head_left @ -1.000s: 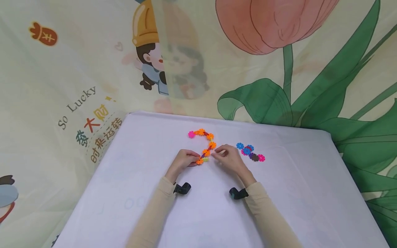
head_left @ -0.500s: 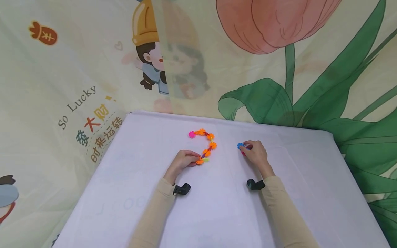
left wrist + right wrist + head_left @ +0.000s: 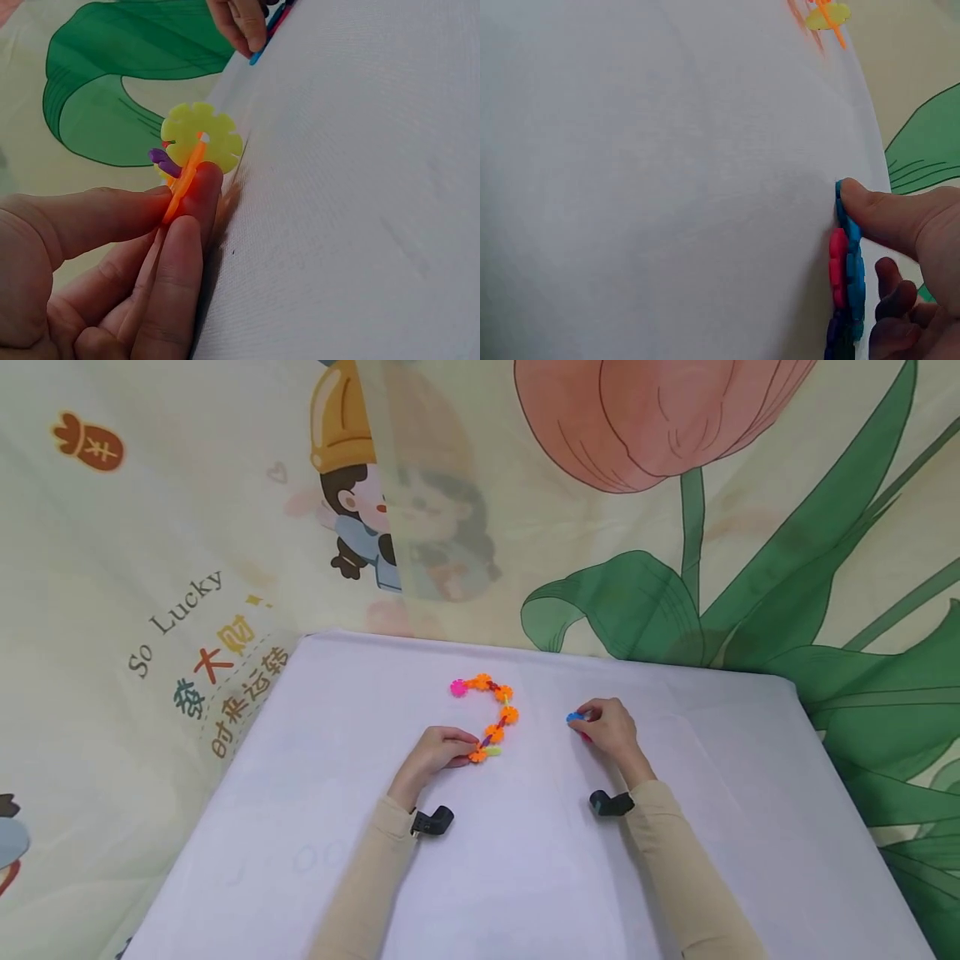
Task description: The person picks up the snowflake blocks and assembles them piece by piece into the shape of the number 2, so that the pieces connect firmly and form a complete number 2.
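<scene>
Right hand (image 3: 930, 232): thumb tip on the upper blue disc (image 3: 841, 206), other fingers bent
Lower blue disc (image 3: 856, 281): just beside the pink disc (image 3: 838, 266) (both scalloped, seen nearly edge-on)
Dark discs (image 3: 832, 339): cut off below
Yellow disc (image 3: 842, 13): up top, crossed by an orange disc (image 3: 838, 36)
White cloth (image 3: 652, 187): spread beneath

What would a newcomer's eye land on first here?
Probably the huge printed pink tulip high on the cream backdrop. Next, the curved chain of mostly orange plastic flower-shaped discs on the white cloth, with the left grip pinching its near end. To its right, the right grip touches a blue flower-shaped disc.
</scene>
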The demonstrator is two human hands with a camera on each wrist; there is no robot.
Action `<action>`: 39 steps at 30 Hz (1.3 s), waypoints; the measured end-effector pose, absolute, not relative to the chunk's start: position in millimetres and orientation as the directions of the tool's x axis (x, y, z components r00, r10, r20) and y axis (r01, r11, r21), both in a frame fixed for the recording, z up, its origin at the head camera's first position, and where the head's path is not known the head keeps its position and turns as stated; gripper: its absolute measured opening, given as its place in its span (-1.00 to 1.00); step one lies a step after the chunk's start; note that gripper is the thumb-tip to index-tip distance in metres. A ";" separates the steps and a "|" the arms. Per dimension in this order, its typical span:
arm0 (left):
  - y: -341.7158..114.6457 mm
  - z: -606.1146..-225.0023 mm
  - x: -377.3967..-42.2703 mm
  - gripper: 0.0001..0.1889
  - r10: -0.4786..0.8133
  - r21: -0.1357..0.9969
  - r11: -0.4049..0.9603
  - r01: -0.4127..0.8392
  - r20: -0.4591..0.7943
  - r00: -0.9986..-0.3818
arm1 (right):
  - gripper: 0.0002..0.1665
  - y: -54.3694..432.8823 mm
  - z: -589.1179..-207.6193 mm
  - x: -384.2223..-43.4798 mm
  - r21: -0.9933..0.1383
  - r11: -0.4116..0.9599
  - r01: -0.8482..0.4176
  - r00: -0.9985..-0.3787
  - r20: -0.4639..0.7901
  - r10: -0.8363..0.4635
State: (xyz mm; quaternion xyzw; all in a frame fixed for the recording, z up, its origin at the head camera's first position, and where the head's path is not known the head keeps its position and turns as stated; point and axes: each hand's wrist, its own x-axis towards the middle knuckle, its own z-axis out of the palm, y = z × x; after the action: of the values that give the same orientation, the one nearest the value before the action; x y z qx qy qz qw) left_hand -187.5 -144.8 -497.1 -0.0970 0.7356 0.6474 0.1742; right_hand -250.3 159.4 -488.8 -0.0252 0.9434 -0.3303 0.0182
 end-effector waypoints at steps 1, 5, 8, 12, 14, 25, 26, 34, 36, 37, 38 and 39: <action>-145.0 -497.2 -187.5 -0.81 0.083 0.920 0.141 -0.366 -0.379 -0.922 | -0.65 158.4 -489.1 -250.2 -0.625 0.779 -0.046 -0.997 -0.018 -0.074; -146.2 -497.0 -188.8 -0.82 0.073 0.918 0.150 -0.368 -0.381 -0.922 | -0.66 155.7 -491.3 -249.0 -0.646 0.758 -0.085 -0.994 0.001 -0.110; -146.5 -496.7 -189.8 -0.82 0.075 0.916 0.155 -0.370 -0.384 -0.920 | -0.68 159.7 -489.3 -247.9 -0.667 0.740 -0.088 -0.996 0.035 -0.087; -146.6 -494.6 -189.9 -0.82 0.080 0.918 0.154 -0.365 -0.380 -0.922 | -0.67 174.0 -482.9 -247.5 -0.655 0.752 -0.075 -0.996 0.012 -0.089; -146.8 -493.9 -189.4 -0.82 0.077 0.917 0.163 -0.363 -0.379 -0.922 | -0.65 181.7 -481.9 -248.3 -0.649 0.758 -0.059 -0.995 -0.026 -0.100; -146.6 -496.3 -187.6 -0.83 0.066 0.912 0.171 -0.372 -0.387 -0.920 | -0.52 188.8 -487.2 -244.7 -0.701 0.713 -0.017 -0.989 -0.092 -0.114; -146.3 -496.8 -187.6 -0.83 0.067 0.912 0.173 -0.371 -0.387 -0.920 | -0.50 188.6 -487.8 -244.4 -0.696 0.718 -0.010 -0.989 -0.098 -0.108; -144.1 -498.7 -187.8 -0.82 0.083 0.918 0.143 -0.370 -0.383 -0.920 | -0.42 187.1 -491.1 -242.6 -0.683 0.730 0.011 -0.988 -0.119 -0.096; -143.9 -498.7 -187.7 -0.82 0.082 0.918 0.141 -0.369 -0.383 -0.920 | -0.45 187.2 -491.8 -242.2 -0.686 0.727 -0.004 -0.989 -0.103 -0.102; -143.9 -498.7 -187.6 -0.82 0.082 0.918 0.142 -0.370 -0.383 -0.920 | -0.48 187.9 -492.1 -241.8 -0.687 0.726 -0.017 -0.990 -0.090 -0.107; -144.0 -498.8 -187.6 -0.82 0.083 0.918 0.143 -0.369 -0.383 -0.920 | -0.52 188.7 -492.1 -241.3 -0.687 0.726 -0.028 -0.991 -0.079 -0.112; -144.1 -498.9 -187.6 -0.82 0.085 0.918 0.146 -0.369 -0.383 -0.920 | -0.55 189.7 -492.2 -240.8 -0.687 0.726 -0.036 -0.990 -0.072 -0.117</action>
State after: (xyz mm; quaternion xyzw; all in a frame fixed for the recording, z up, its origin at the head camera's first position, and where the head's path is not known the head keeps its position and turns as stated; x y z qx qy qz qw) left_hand -187.6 -144.1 -498.9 -0.0965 0.7363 0.6464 0.1753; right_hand -240.8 189.7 -492.2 -0.0412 0.9273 -0.3679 0.0554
